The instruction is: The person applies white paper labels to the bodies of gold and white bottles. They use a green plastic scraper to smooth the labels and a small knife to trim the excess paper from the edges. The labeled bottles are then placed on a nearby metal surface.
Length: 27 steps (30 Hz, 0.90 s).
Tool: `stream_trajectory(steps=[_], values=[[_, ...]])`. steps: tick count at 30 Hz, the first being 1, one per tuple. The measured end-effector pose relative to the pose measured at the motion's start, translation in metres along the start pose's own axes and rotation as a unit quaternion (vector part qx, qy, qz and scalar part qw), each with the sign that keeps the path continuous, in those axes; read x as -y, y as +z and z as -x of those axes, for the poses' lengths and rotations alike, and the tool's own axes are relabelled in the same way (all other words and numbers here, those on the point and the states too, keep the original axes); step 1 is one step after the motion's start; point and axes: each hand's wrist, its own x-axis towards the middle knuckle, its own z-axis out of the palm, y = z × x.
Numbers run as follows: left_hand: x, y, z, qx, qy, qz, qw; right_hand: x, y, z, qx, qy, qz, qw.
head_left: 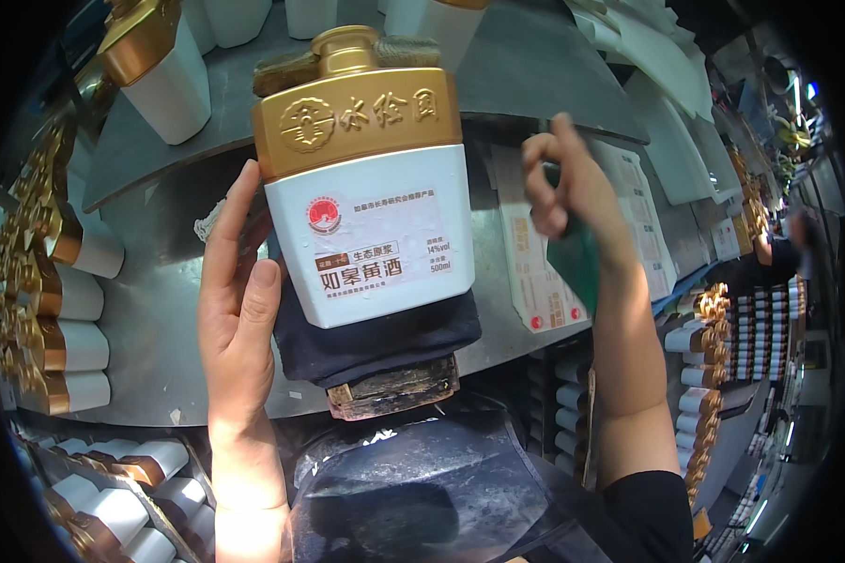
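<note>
A white flask-shaped bottle with an embossed gold shoulder and neck lies face up on a wooden rest padded with dark cloth. On its front is a clear label with a red round emblem. My left hand is at the bottle's left side, fingers stretched and thumb apart; whether the fingertips touch it I cannot tell. My right hand, right of the bottle, is raised over the label sheets, somewhat blurred. Its fingers are closed on a flat green scraper-like piece, partly hidden by the hand and wrist.
More white and gold bottles stand on the grey metal table at the back left, such as one bottle. Stacked bottles line the left edge; crates of them are below. White sheeting lies at the back right.
</note>
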Motion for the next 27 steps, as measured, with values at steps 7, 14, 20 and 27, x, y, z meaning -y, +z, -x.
stream_trajectory(steps=[7,14,20,27], values=[[0.001,-0.002,0.0,-0.001,-0.005,0.016,1.0,-0.014,-0.03,0.006,0.028,0.028,-0.1,0.994],[0.0,0.004,-0.008,-0.002,0.05,-0.002,0.999,0.007,0.028,0.027,0.077,-0.072,0.124,0.987],[-0.009,0.028,-0.019,-0.025,0.075,-0.012,0.997,-0.002,0.05,0.025,0.07,-0.213,0.243,0.944],[-0.004,0.022,-0.018,-0.02,0.075,-0.043,0.996,-0.002,0.052,0.027,0.064,-0.2,0.25,0.945]])
